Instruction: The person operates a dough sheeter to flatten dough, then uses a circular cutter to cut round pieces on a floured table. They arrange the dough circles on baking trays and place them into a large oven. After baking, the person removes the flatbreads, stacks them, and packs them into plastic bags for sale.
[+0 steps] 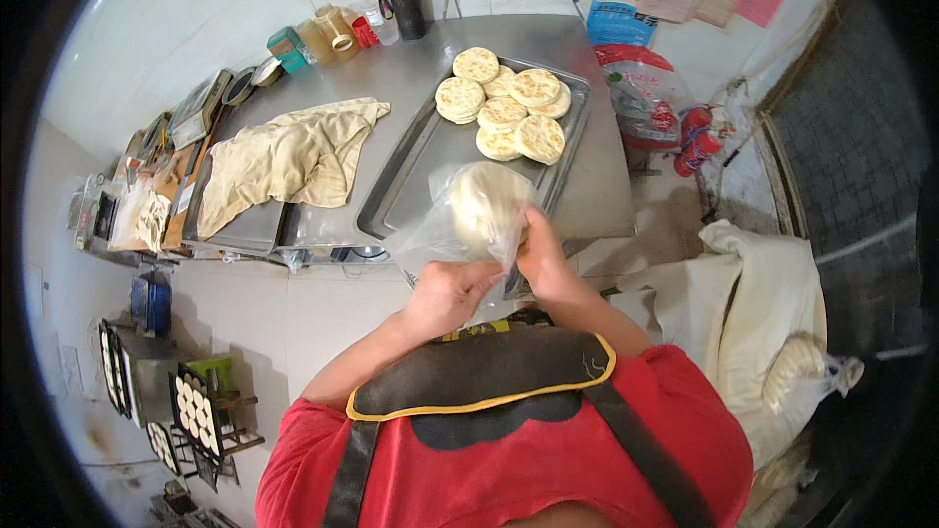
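A clear plastic bag (440, 231) with round flatbreads (480, 198) inside hangs between my hands, over the near end of a metal baking tray (411, 161). My left hand (451, 295) pinches the bag's gathered plastic with its fingertips. Opposite it, my right hand (541, 249) grips the bag's right side, close against the bread; some of its fingers are hidden behind the plastic. Several browned round flatbreads (501, 115) lie stacked and overlapping at the tray's far end. The bagged bread is slightly blurred.
A beige cloth (293, 161) covers part of the steel table (440, 44) on the left. A dark thermos (406, 4) and jars (334, 33) line the wall. Right of the table is a large filled plastic bag (642, 95); white cloth (763, 293) drapes at my right. Trays of dough rounds (196, 414) stand lower left.
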### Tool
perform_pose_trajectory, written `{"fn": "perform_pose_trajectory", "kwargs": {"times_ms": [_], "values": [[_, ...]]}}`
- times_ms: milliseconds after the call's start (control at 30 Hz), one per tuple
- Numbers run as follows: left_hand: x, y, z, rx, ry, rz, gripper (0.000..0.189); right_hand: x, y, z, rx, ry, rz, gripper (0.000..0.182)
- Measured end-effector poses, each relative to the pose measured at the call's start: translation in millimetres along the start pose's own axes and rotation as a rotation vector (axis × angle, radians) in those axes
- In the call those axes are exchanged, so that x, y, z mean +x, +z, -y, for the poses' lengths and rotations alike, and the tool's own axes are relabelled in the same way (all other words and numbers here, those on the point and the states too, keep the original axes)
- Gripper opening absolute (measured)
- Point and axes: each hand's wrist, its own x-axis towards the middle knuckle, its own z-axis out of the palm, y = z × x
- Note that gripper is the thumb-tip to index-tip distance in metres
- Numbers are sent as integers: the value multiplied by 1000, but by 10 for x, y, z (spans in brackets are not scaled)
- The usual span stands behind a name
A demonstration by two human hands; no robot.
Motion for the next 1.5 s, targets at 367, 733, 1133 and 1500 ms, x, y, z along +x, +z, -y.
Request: {"fn": "perform_pose_trajectory", "kwargs": {"times_ms": [367,733,1133,1500], "values": [[702,-541,1032,-513,-745,-721,18,568,376,252,-1668,-618,113,69],[81,-545,565,-1572,-831,-417,22,358,257,874,-1683,-285,190,36],[862,-589,-138,-1145,-842,-515,51,2234,234,1745,-2302,-127,-102,67],[1176,-375,-84,-1136,-926,-607,48,3314,1048,1667,-2351,-266,424,38]]}}
